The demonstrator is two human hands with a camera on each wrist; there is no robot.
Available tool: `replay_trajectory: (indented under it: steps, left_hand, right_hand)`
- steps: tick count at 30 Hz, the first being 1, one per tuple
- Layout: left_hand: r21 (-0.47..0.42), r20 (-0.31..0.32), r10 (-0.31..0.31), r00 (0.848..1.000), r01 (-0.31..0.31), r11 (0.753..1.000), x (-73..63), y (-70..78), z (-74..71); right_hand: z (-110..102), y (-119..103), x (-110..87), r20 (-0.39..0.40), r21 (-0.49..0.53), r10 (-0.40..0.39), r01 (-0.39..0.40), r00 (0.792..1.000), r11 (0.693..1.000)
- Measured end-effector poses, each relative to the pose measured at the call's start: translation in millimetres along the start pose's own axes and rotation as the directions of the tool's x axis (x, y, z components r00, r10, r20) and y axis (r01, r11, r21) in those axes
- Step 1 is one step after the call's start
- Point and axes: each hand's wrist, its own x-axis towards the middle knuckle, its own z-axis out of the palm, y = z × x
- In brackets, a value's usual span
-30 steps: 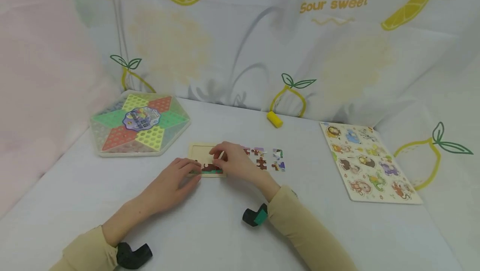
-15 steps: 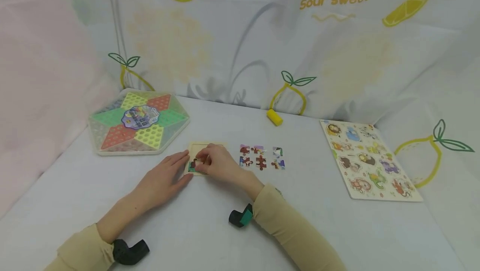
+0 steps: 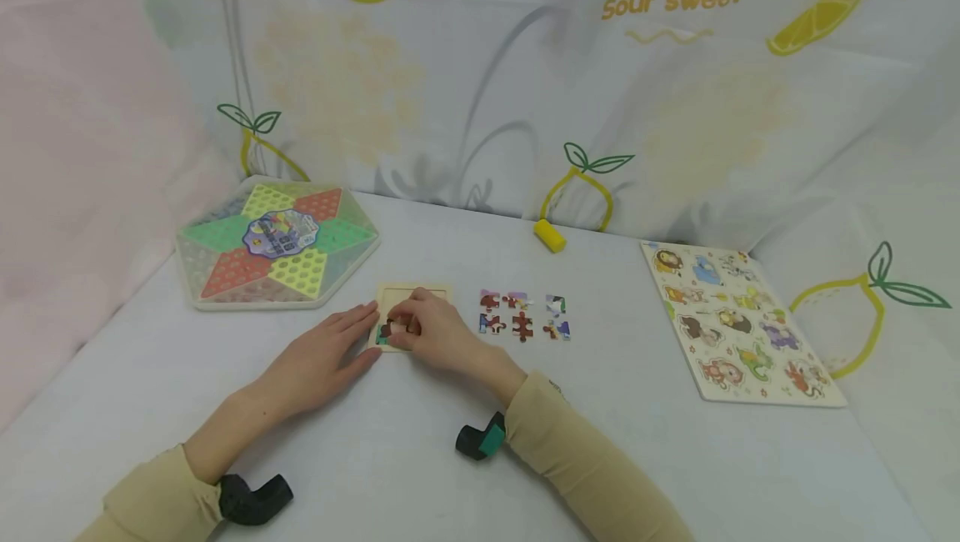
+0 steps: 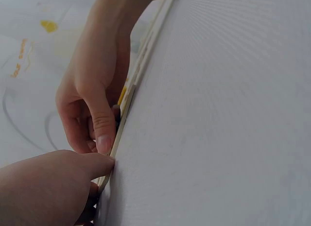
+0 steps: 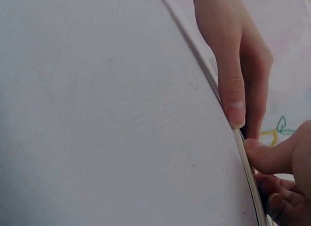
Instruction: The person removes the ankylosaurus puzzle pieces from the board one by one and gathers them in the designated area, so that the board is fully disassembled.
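A small wooden puzzle tray lies flat on the white table, with brown and green puzzle pieces in its lower left part. My left hand steadies the tray at its left end, fingers extended along the side and thumb at the front corner. Bent over the tray, my right hand pinches a puzzle piece low down in it, thumb and fingers mostly covering the piece. In the left wrist view the right hand's thumb points down beside the tray edge.
Several loose jigsaw pieces lie in two rows right of the tray. A hexagonal Chinese checkers board sits at the back left, a yellow cylinder at the back, and an animal puzzle board at the right.
My right hand has moved left to the tray's lower left part, its fingers now lower there. The left hand has drawn back slightly from over the tray to its left edge.
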Motion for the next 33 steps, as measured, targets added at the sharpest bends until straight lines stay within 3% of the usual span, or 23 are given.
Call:
replay_trajectory:
  steps: [12, 33]
  left_hand:
    - [0.001, -0.004, -0.002, 1.000, 0.002, 1.000, -0.3, -0.2, 0.0]
    - [0.016, 0.003, 0.000, 1.000, 0.000, 1.000, 1.4, -5.6, 5.7]
  right_hand:
    - [2.8, -0.2, -1.4, -0.002, -0.025, -0.039, 0.039, 0.999, 0.999]
    - [3.3, -0.7, -2.7, 0.003, -0.033, 0.007, -0.007, 1.000, 0.999]
